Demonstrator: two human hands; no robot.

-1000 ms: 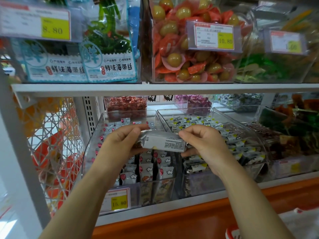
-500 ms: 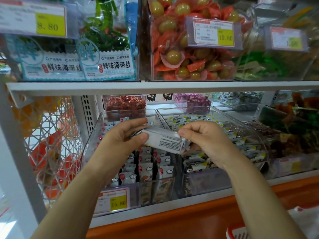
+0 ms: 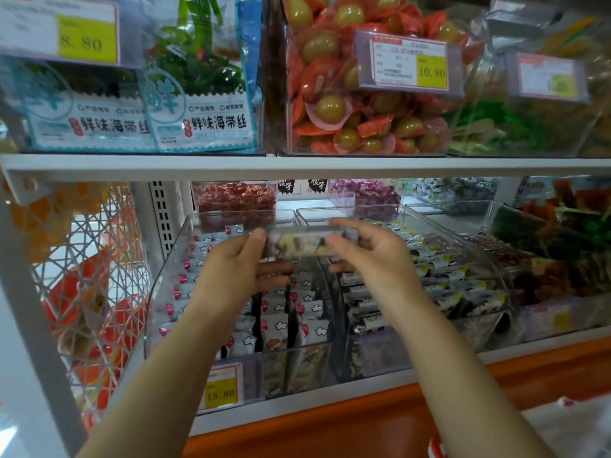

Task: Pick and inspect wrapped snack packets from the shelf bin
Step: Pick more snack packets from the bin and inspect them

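A white shelf (image 3: 297,166) runs across the whole frame just above the middle, with an orange base (image 3: 330,424) along the bottom. A white wire basket (image 3: 86,276) fills the left side below the shelf, with red and orange goods showing through it.

On top of the shelf, seaweed packs (image 3: 198,120) stand at the upper left. A clear box of red-wrapped green balls (image 3: 347,107) sits at the upper centre.

Below the shelf, at the centre, a clear shelf bin (image 3: 165,292) tilts toward the camera. It is packed with rows of white wrapped packets (image 3: 277,325) printed with clouds. A second clear bin (image 3: 463,233) just to its right holds dark-and-white packets.

Both forearms rise from the bottom edge. The left hand (image 3: 234,269) and the right hand (image 3: 373,259) meet in front of the back rim of the two bins, each pinching one end of a snack packet (image 3: 304,244) between thumb and curled fingers.

The snack packet lies level between them, lifted above the bin, blurred, and showing pale yellow and dark patches. A price tag (image 3: 221,388) reading 15.80 sits on the bin's front, low and left of centre.
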